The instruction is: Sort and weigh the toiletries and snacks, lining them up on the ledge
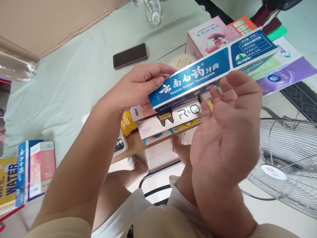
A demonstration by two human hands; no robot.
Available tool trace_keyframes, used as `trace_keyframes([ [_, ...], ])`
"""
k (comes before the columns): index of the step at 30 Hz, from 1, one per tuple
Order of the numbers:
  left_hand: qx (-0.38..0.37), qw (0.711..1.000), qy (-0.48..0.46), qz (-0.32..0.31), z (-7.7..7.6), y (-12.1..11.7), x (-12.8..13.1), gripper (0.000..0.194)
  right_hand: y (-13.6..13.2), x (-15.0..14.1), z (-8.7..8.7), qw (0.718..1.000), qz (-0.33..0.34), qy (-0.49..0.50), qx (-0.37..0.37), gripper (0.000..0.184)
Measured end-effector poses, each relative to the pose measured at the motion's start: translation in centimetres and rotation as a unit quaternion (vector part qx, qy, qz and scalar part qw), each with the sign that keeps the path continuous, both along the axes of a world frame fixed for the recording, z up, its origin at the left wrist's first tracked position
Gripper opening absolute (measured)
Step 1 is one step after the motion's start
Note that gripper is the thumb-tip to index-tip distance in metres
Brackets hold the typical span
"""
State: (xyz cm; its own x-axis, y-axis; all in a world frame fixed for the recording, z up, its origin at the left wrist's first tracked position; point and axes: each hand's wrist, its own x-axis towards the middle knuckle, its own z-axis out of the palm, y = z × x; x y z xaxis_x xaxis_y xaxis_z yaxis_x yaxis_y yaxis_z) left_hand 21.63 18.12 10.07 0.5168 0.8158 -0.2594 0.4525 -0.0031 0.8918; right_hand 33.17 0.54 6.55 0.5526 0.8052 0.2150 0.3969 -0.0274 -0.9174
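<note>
My left hand point(138, 84) is closed on the near end of a long blue toothpaste box point(213, 69) printed "Yunnan Baiyao Toothpaste", holding it level above a stack of other boxes. My right hand point(228, 129) is open, palm toward me and fingers spread, just below and in front of the box's middle without gripping it. Under the blue box lie a white "R&O Bamboo Charcoal" box point(170, 120) and a pink-and-white box point(142, 112) on a small wooden surface point(135, 143).
A black phone point(130, 55) lies on the pale green sheet. A pink-flowered box point(208, 39) and purple and green cartons point(287, 71) sit behind. A metal fan grille point(289, 158) lies at right. Books and boxes point(32, 170) stand at left. A yellow packet point(127, 124) sits by the stack.
</note>
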Motion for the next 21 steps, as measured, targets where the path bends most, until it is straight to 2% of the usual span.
trace_keyframes([
  [5, 0.068, 0.997, 0.006, -0.035, -0.4, -0.3, 0.2, 0.018, -0.2, -0.5, 0.4, 0.993, -0.018, 0.111, 0.038, 0.047],
  [8, 0.099, 0.992, -0.035, -0.064, -0.6, -0.6, -0.1, 0.018, -0.1, -1.7, 1.7, 0.984, -0.035, 0.152, 0.087, 0.034],
  [10, 0.128, 0.986, -0.092, -0.062, -0.6, -0.9, -1.5, 0.019, -0.2, -2.9, 3.1, 0.977, -0.060, 0.155, 0.138, 0.031],
  [12, 0.147, 0.974, -0.169, -0.042, -0.7, -1.8, -4.1, 0.019, -0.2, -4.2, 4.4, 0.976, -0.091, 0.127, 0.155, 0.035],
  [14, 0.158, 0.960, -0.232, -0.011, -0.7, -3.9, -8.0, 0.032, -0.4, -5.5, 5.4, 0.984, -0.078, 0.092, 0.131, 0.039],
  [17, 0.205, 0.942, -0.231, 0.132, -1.3, -8.6, -14.6, 0.015, -0.6, -7.8, 5.4, 0.987, 0.034, 0.092, 0.124, 0.025],
  [19, 0.225, 0.928, -0.218, 0.201, -2.1, -11.9, -18.7, 0.017, -0.8, -9.8, 4.8, 0.980, 0.109, 0.090, 0.140, 0.015],
  [21, 0.214, 0.911, -0.216, 0.279, -3.2, -14.4, -22.1, 0.018, -1.0, -12.1, 4.2, 0.978, 0.160, 0.056, 0.120, 0.009],
])
